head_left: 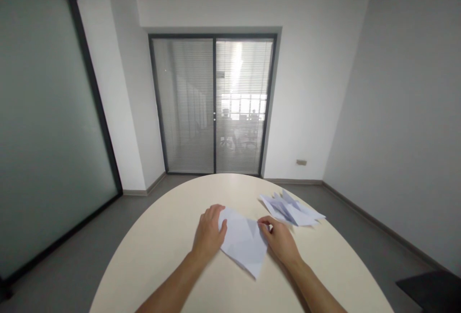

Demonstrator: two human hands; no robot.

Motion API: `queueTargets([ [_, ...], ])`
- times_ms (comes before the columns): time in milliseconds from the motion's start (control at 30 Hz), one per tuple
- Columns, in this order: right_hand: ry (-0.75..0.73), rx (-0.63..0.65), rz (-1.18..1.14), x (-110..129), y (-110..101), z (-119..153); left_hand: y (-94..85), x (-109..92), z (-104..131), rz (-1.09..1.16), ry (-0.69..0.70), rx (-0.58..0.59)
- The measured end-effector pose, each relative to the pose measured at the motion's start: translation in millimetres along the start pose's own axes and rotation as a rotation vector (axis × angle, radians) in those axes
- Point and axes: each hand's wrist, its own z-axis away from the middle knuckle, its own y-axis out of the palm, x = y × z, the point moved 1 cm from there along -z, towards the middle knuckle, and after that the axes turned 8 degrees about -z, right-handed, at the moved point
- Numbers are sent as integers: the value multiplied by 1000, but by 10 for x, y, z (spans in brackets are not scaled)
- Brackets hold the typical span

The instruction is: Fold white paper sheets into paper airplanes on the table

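Observation:
A white sheet of paper (241, 243) with visible crease lines lies tilted on the round table, one corner pointing toward me. Along its left edge is my left hand (211, 229), fingers curved over the upper left and thumb on the paper, holding it. My right hand (281, 241) pinches the sheet's right corner between thumb and forefinger, the other fingers curled in. Just beyond my right hand sits a loose pile of folded white papers (290, 208), some with pointed flaps standing up.
The pale round table (162, 255) has its far edge near a glass door (183, 111) with blinds. A frosted glass panel (43, 111) stands to the left. White walls close in the right side, and a dark object (432, 290) shows at lower right.

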Motion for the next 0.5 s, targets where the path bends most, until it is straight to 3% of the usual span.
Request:
queueTargets([
  [67, 11, -10, 65, 5, -10, 6, 20, -118, 65, 11, 92, 162],
  [167, 19, 21, 119, 12, -14, 16, 60, -176, 136, -24, 151, 296],
  [300, 22, 65, 113, 20, 1, 26, 97, -75, 124, -93, 114, 300],
  [500, 84, 115, -178, -58, 50, 18, 63, -60, 93, -32, 105, 318],
])
